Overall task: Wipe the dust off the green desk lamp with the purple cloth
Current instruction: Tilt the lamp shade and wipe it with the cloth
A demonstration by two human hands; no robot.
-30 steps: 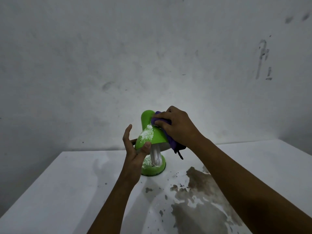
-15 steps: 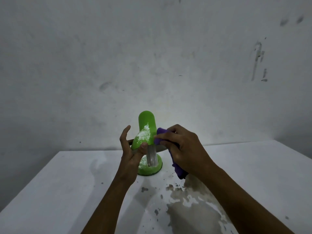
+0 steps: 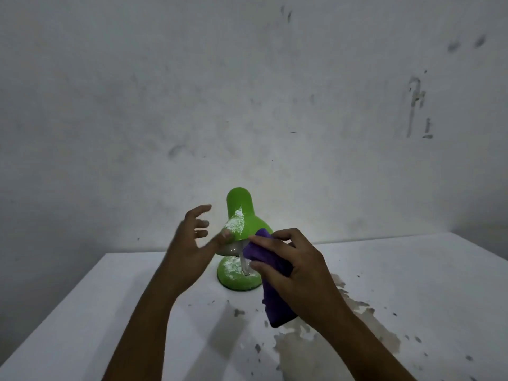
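I see the small green metal desk lamp with a rounded shade (image 3: 242,215) standing upright on the white desk (image 3: 412,270), toward its far edge, close to the grey scuffed wall (image 3: 247,92). White dust patches sit on the shade's near face and on the round green base (image 3: 233,279). My left hand (image 3: 189,251) is at the shade's 9 o'clock, its fingers (image 3: 202,214) spread apart and holding nothing, the thumb tip touching the shade's lower rim. My right hand (image 3: 299,273) is at the lamp's 4 o'clock, its fingers curled and clamped on the folded purple cloth (image 3: 275,301); the cloth's upper corner meets the shade's rim at about 5 o'clock, and its lower end hangs toward the desk. A dark stain with peeling flecks (image 3: 316,342) spreads over the desk at 5 o'clock from the lamp base.
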